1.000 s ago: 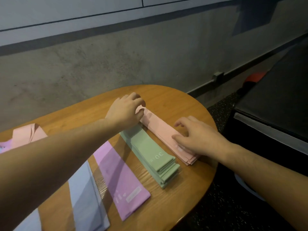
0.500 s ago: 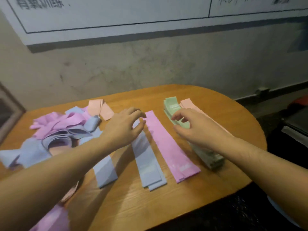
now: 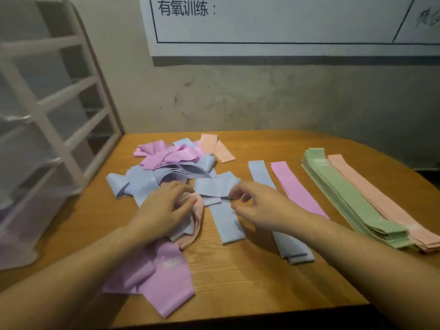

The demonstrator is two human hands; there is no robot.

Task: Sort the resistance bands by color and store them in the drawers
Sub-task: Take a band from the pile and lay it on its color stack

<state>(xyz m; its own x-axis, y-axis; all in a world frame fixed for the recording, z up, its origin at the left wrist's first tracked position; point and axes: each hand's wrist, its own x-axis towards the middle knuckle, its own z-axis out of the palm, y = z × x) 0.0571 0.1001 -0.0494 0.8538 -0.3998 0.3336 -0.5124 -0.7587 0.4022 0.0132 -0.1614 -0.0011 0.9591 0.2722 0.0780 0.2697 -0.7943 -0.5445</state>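
A loose heap of purple, blue and peach resistance bands (image 3: 171, 163) lies on the left half of the wooden table (image 3: 238, 282). My left hand (image 3: 164, 210) rests on the heap's near side, its fingers curled on a peach band (image 3: 196, 222). Just right of it, my right hand (image 3: 259, 208) hovers with thumb and forefinger apart at the edge of a flat blue band (image 3: 219, 185). Sorted rows lie to the right: a blue stack (image 3: 292, 248), a purple band (image 3: 292, 184), a green stack (image 3: 357, 203) and a peach stack (image 3: 381, 201).
A white drawer unit (image 3: 47, 129) with translucent drawers stands at the table's left end. A purple band (image 3: 166, 282) hangs toward the near table edge. A whiteboard (image 3: 285, 22) hangs on the grey wall behind.
My view swung left from the sorted stacks to the unsorted heap. Both hands left the peach and green stacks and moved left onto the heap, the left onto a peach band.
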